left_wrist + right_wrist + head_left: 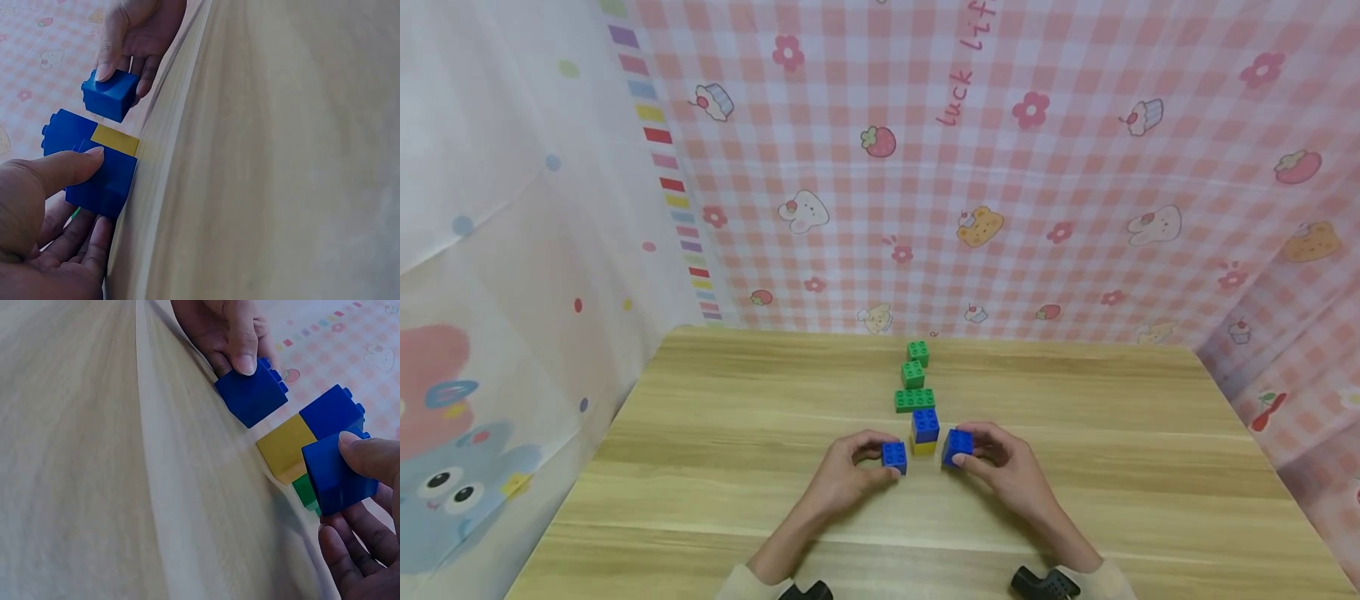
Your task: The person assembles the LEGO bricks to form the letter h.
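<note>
Between both hands stands a stack of two toy building blocks, a blue block (926,423) on top of a yellow block (923,447). To the left of it my left hand (844,477) pinches a second blue block (893,456) between thumb and fingers. On the other side, my right hand (1013,471) grips a third blue block (958,446), its thumb on the near face. In the right wrist view that right-hand block (337,474) looks tilted and apart from the yellow one (287,447). Whether either held block touches the table cannot be told.
Behind the stack, a long green block (914,401) and two smaller green blocks, one nearer (913,374) and one farther (918,353), stand in a rough line. The wooden table (737,400) ends at a pink checked cloth (850,275) at the back.
</note>
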`<state>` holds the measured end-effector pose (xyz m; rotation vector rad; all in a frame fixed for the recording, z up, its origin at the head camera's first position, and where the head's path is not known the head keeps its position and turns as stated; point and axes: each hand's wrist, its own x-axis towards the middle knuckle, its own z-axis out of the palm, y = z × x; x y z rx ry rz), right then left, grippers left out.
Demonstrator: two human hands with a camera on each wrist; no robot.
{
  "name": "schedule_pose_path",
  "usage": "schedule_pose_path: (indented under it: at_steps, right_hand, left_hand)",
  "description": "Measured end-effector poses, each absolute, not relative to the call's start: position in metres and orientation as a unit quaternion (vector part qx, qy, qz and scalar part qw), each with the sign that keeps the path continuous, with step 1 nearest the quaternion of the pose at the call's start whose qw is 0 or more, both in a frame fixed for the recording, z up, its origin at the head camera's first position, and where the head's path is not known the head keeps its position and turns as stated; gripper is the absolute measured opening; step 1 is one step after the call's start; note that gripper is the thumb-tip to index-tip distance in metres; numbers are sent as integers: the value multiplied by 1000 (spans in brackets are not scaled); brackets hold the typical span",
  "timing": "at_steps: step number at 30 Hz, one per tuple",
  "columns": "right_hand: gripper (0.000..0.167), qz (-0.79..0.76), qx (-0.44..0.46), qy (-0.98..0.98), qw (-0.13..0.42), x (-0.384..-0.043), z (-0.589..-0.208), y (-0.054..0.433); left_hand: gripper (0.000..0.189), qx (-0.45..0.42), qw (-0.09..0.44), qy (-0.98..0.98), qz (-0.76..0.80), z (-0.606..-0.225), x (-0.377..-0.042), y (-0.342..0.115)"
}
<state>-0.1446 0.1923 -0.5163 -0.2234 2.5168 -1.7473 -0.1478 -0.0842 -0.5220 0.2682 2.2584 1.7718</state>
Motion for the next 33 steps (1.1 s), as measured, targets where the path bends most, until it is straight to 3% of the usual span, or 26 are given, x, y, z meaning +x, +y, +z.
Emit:
schedule_pose_path:
  at_steps: [33]
  right_hand:
    - [38, -579, -89, 808, 56, -135, -494, 177]
  left_hand:
    - [37, 127, 142, 765, 615, -522, -140, -70]
